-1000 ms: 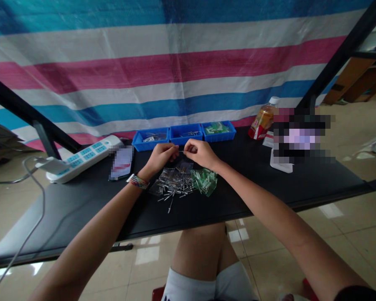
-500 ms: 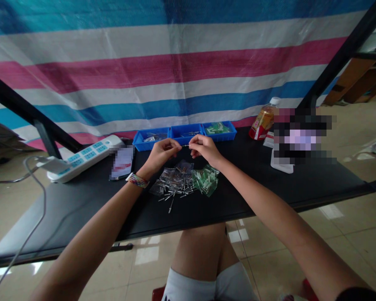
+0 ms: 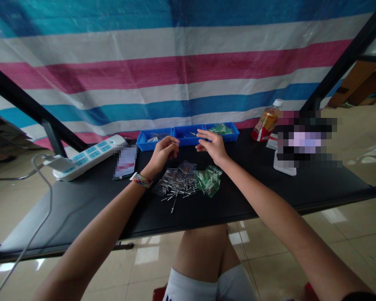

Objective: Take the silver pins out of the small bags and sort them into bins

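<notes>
Left hand (image 3: 163,151) curls loosely, its grip's contents unclear; right hand (image 3: 212,146), fingers spread, hovers empty by the middle blue tray (image 3: 188,136) at the worktop's (image 3: 269,188) far edge.

On the black surface (image 3: 269,192), a heap of small metal pins (image 3: 178,189) lies just beside green plastic pieces (image 3: 209,182). Beyond the heap, the left hand (image 3: 163,153) curls loosely; the right hand (image 3: 212,145) reaches over the middle blue plastic tray (image 3: 188,134).
</notes>
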